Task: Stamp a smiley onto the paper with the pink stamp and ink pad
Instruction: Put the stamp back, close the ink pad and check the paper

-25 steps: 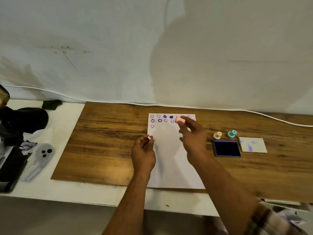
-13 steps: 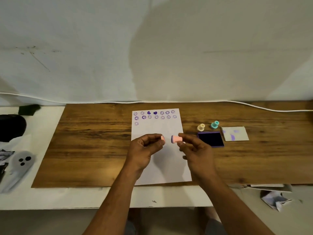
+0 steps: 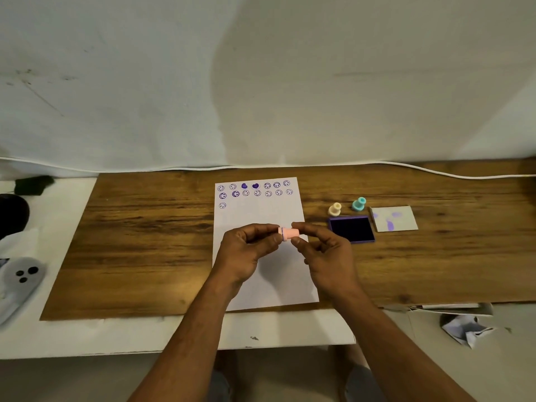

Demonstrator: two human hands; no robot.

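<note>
The small pink stamp (image 3: 290, 234) lies on its side in the air above the middle of the white paper (image 3: 261, 216). My right hand (image 3: 327, 256) pinches its right end. My left hand (image 3: 246, 250) pinches a pink cap pressed against the stamp's left end, with a purple ring showing at the join. The top of the paper carries rows of purple smileys and two hearts. The open purple ink pad (image 3: 351, 228) sits on the wooden board just right of the paper.
A cream stamp (image 3: 335, 209) and a teal stamp (image 3: 359, 204) stand behind the ink pad. A purple-smudged card (image 3: 395, 218) lies to their right. A grey object with black dots (image 3: 21, 275) lies far left, crumpled paper (image 3: 464, 329) at the lower right.
My right hand brought the pink stamp back from the paper's top rows to the middle. The cap in my left hand and the stamp have come together.
</note>
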